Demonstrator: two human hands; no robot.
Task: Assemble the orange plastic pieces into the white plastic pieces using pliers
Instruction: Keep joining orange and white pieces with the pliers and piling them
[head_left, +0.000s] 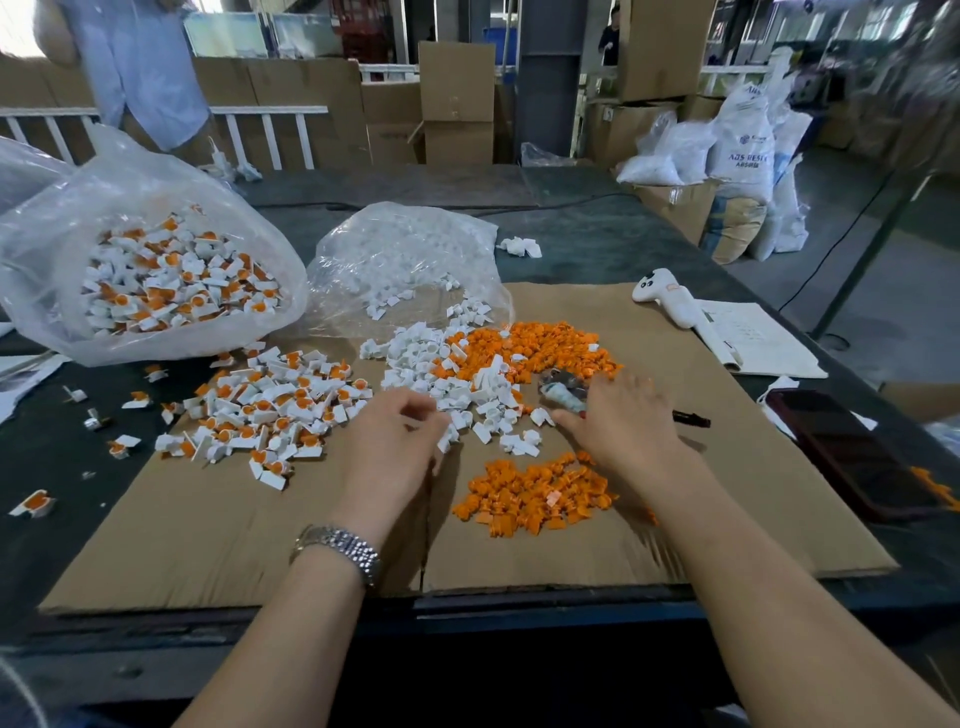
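My left hand hovers at the near edge of the white pieces pile, its curled fingertips pinching a white piece. My right hand lies over the pliers and grips them. Their cloth-wrapped head end pokes out past my fingers and a dark handle tip shows on the right. Loose orange pieces form one heap behind the pliers and another near me. Assembled white-and-orange parts lie spread to the left.
Everything sits on a cardboard sheet on a dark table. A clear bag of assembled parts and a bag of white pieces stand behind. A phone, notebook and white handset lie right. A person stands back left.
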